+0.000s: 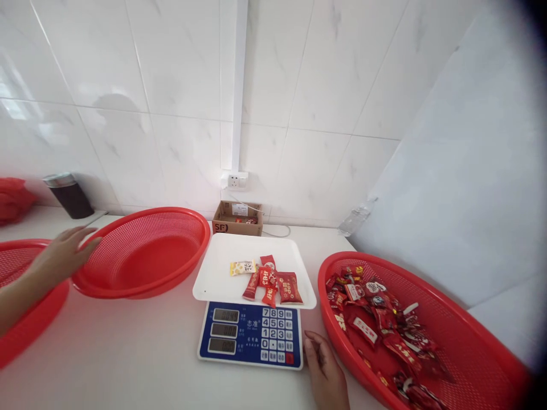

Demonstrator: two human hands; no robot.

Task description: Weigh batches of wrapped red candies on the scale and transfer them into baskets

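My left hand (64, 259), grip released, hovers by a red basket (160, 219); my right hand (325, 365) half-curls beside the scale (250, 330), grasp unclear — steady readings want both clear of the tray's (217, 259) candies (289, 287).

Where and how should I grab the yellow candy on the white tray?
Probably pinch the yellow candy by its left end, coming from above left: it lies flat on the tray, left end free, right end close to the red candies.
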